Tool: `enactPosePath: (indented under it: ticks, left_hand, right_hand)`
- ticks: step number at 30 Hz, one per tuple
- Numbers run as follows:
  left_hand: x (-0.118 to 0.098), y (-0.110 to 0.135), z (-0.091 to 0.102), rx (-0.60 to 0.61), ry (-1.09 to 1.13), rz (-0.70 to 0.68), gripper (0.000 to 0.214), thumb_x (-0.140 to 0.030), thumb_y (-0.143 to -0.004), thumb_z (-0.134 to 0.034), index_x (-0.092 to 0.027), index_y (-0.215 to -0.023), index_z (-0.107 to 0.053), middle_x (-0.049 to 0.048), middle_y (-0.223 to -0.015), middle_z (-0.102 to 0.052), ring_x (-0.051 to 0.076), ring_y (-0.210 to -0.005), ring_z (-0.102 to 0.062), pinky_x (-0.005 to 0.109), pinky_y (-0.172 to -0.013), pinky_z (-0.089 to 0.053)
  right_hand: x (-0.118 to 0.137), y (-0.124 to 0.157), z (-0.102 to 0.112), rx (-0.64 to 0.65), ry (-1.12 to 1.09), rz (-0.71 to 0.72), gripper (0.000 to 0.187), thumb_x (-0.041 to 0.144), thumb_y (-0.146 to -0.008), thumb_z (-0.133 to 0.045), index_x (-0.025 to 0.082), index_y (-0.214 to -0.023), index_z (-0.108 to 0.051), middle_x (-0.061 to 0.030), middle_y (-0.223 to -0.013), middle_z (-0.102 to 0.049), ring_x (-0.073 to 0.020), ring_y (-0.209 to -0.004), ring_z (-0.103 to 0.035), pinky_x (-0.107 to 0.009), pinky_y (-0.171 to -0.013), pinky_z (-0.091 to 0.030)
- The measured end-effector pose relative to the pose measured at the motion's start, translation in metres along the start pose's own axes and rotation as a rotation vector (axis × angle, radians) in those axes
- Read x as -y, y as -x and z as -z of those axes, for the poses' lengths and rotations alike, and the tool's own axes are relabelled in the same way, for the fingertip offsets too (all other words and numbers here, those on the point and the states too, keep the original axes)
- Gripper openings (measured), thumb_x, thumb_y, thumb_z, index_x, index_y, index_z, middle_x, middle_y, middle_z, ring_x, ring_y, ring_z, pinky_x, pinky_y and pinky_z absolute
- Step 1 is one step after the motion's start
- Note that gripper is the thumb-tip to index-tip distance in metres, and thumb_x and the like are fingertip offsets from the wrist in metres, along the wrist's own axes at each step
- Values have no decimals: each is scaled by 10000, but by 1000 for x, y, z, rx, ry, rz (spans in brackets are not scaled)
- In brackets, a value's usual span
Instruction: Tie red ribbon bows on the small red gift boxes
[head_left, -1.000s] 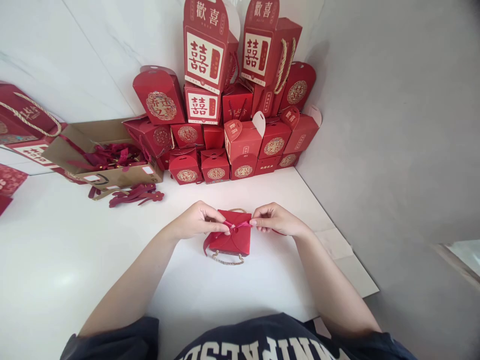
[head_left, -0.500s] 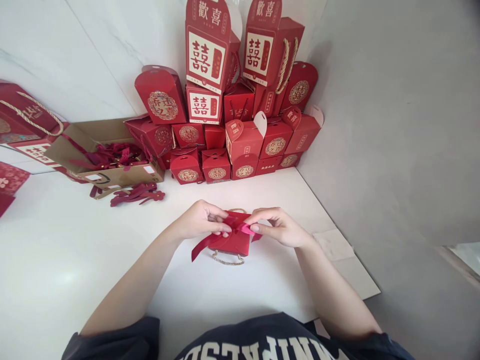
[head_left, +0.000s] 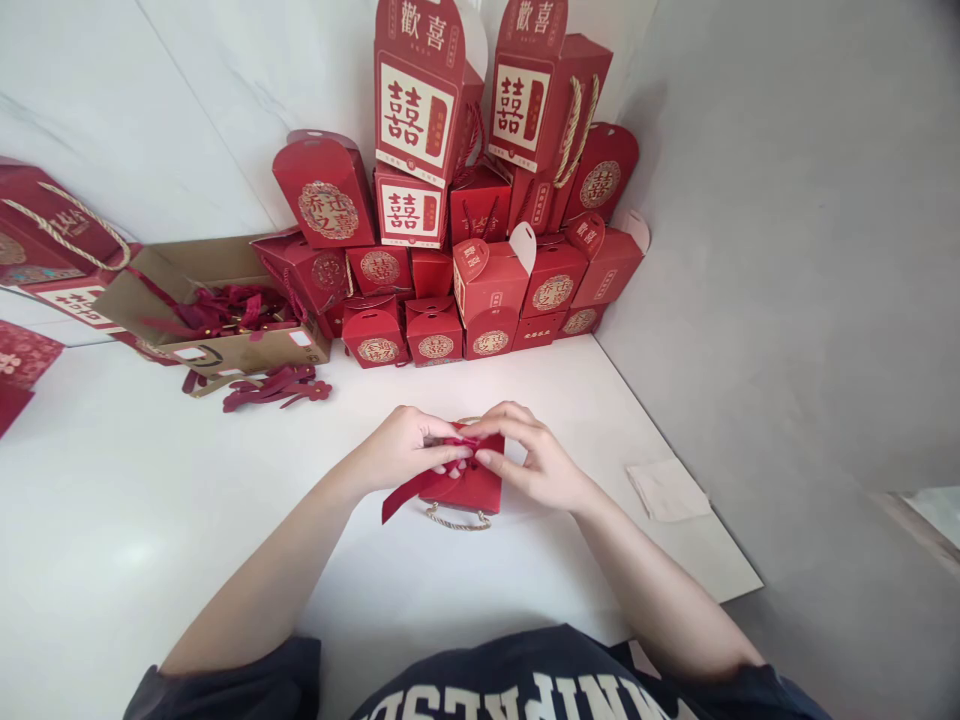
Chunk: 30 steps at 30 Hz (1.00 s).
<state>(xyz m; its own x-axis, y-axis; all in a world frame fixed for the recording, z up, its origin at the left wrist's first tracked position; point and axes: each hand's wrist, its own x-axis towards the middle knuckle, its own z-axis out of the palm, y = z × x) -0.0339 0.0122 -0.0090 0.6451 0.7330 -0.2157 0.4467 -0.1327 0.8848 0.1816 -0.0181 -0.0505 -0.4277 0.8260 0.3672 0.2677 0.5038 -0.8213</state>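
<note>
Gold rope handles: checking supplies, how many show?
3: one on the small red box in front, one on the tall back-right box, one on the far-left red bag. More may be hidden.

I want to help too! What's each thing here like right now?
left hand, fingers closed on the ribbon
right hand, fingers closed on the ribbon
red box, lying flat under the hands
ribbon, one end hanging loose over the box
rope handle, lying slack on the table
cardboard box, open, full of ribbons
gift boxes, stacked against the wall
</note>
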Motion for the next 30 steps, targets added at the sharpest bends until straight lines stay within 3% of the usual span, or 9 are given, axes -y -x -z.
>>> enactPosePath:
  ticks: [3,8,16,20,26,30]
  left_hand:
    - [-2,2,-3,-29,-50,2,292,-388,-882,-578,-154,-804,-734,41,-735,-726,152,-684,-658,241,-680,-506]
    - [-8,4,-7,-60,-172,10,226,-347,-866,-593,-167,-836,-727,20,-710,-708,141,-647,-630,227,-629,-478]
    - [-7,4,-11,-119,-182,-22,169,-325,-848,-617,-179,-854,-701,15,-799,-725,141,-709,-644,214,-643,-471]
    - [-6,4,-12,-108,-215,-12,178,-332,-855,-608,-183,-860,-707,14,-791,-716,136,-680,-628,223,-640,-461]
    - [-7,4,-9,-65,7,44,223,-392,-901,-545,-178,-873,-601,21,-785,-695,148,-693,-639,251,-647,-471]
    - [-1,2,-9,-35,120,70,215,-395,-894,-562,-185,-865,-527,11,-737,-678,147,-673,-630,252,-620,-451]
  right_hand:
    - [-2,-1,-2,-133,-11,-99,170,334,-920,-588,250,-1044,-668,-72,-1016,-638,-230,-993,-580,-414,-940,-432]
    - [-7,-1,-10,-96,-38,-130,156,326,-925,-581,226,-907,-700,-68,-979,-626,-208,-940,-598,-390,-913,-459]
    - [-5,-2,-8,-101,-27,-45,137,281,-921,-582,237,-906,-711,-58,-969,-701,-202,-906,-633,-398,-907,-457]
    - [-5,-1,-8,-131,53,9,100,228,-897,-597,240,-896,-696,-38,-943,-724,-193,-885,-651,-433,-999,-393]
    - [-10,-1,-3,-221,68,34,84,188,-869,-590,222,-802,-627,-29,-868,-696,-186,-834,-635,-423,-957,-424]
    - [-10,-3,-1,-125,-68,0,96,216,-910,-560,220,-824,-603,-34,-878,-675,-184,-866,-620,-389,-911,-452]
